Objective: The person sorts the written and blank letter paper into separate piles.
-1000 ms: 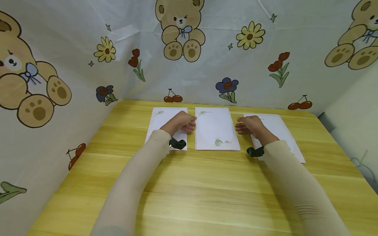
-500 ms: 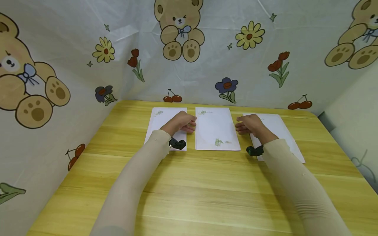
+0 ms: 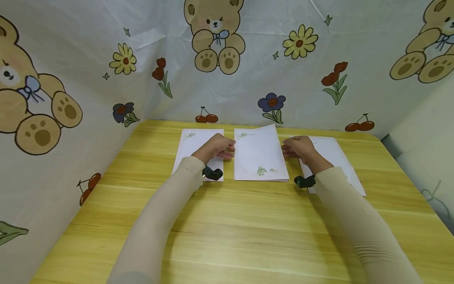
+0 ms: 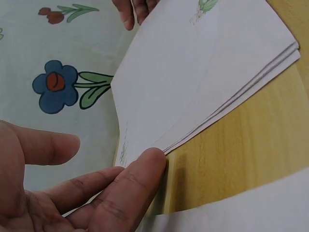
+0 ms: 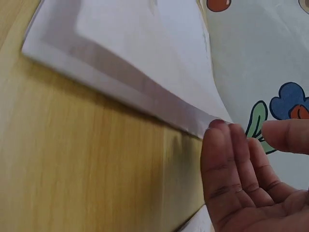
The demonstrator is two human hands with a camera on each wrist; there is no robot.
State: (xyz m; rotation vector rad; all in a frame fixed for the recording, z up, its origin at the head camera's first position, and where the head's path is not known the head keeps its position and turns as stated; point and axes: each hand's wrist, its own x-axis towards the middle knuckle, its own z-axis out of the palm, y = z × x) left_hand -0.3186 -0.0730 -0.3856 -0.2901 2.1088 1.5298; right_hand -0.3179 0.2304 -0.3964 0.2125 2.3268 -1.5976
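Observation:
A thin stack of white paper [image 3: 260, 154] with printed green sprigs lies in the middle of the table. My left hand [image 3: 215, 148] is at its left edge; in the left wrist view the extended fingers [image 4: 130, 188] reach the edge and the thumb stays apart. At the right edge is my right hand [image 3: 298, 148]. Its straight fingertips [image 5: 219, 145] touch the edge of the stack, with the thumb spread away. Along this side the top sheet [image 5: 145, 53] bows up from the sheets below, and its far right corner is raised.
More white paper [image 3: 189, 148] lies under my left forearm side, and another paper pile [image 3: 338, 163] sits slanted beneath my right wrist. Behind the wooden table [image 3: 248, 225] hangs a cloth [image 3: 244, 90] printed with bears and flowers.
The top sheet's far right corner has risen from the middle stack, which lay flat before. My right hand has shifted very slightly up and left; my left hand has hardly moved.

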